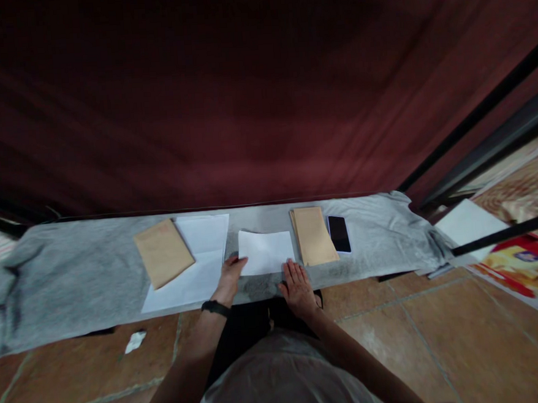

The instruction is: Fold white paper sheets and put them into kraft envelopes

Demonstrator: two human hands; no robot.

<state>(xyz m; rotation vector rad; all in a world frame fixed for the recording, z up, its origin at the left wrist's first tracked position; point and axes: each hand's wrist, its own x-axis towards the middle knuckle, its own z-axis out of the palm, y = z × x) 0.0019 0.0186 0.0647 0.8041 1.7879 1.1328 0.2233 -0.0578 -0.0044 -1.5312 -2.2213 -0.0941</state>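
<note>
Dark red cloth (246,135) fills the upper half, behind a long bench (85,282) draped in grey. Brown floor tiles (379,323) show below. On the bench at left lies a large white sheet (203,255), partly under a tilted brown packet (164,253); at right are overlapping brown packets (315,235), at least two. Between these lies a smaller white paper (266,252), flat but for a slightly raised far edge. Work on it seems under way rather than finished: it lies outside the packets, which neither hand touches; what they contain cannot be told. The right hand (298,288) is open, fingers outstretched at the paper's near right corner. The left hand (229,278) is at its near left corner, thumb over the edge; whether the fingers pinch it is unclear. A dark-screened phone (339,233) lies just beside the right-hand packets.
</note>
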